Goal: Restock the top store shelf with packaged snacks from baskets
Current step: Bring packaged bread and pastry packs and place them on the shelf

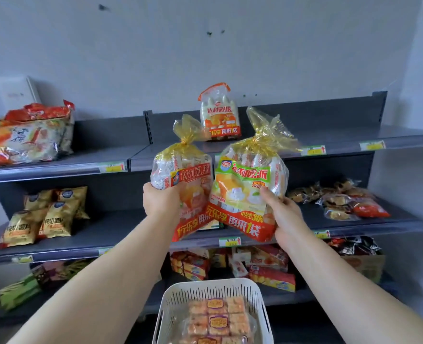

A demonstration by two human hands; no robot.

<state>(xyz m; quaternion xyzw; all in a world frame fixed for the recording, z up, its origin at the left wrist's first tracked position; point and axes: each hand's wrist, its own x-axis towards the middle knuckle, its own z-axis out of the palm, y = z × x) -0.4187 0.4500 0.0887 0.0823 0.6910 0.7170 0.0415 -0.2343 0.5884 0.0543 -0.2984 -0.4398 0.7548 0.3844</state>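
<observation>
Left hand (162, 201) is wrapped round the lower left side of a red-labelled pie bag (189, 173), fingers curled into the film. Right hand (286, 218) is clamped on the lower right edge of a green-labelled pie bag (242, 189), thumb laid over the front. Hands are kept apart, one bag each. The two bags are pressed together in the middle, and the green one overlaps the red one's bottom corner. Both are held up in front of the shelving, mostly below the lip of the top shelf (334, 135), and are not yet set down.

On the top shelf, one matching pie bag (219, 115) is stood upright just behind the raised pair. A pile of snack packs (26, 137) is seen at the shelf's far left. A white basket (211, 288) with wrapped cake packs (217, 316) is seen below, between the forearms.

Risks, as judged:
- Both bags are gripped low, so the tops may flop and the slick film may slip when lifted over the lip.
- The standing bag could be knocked over if the pair is pushed straight in.
- The soft pies could be crushed by a tight squeeze.
- Two bags placed at once may be left leaning and may topple off.
</observation>
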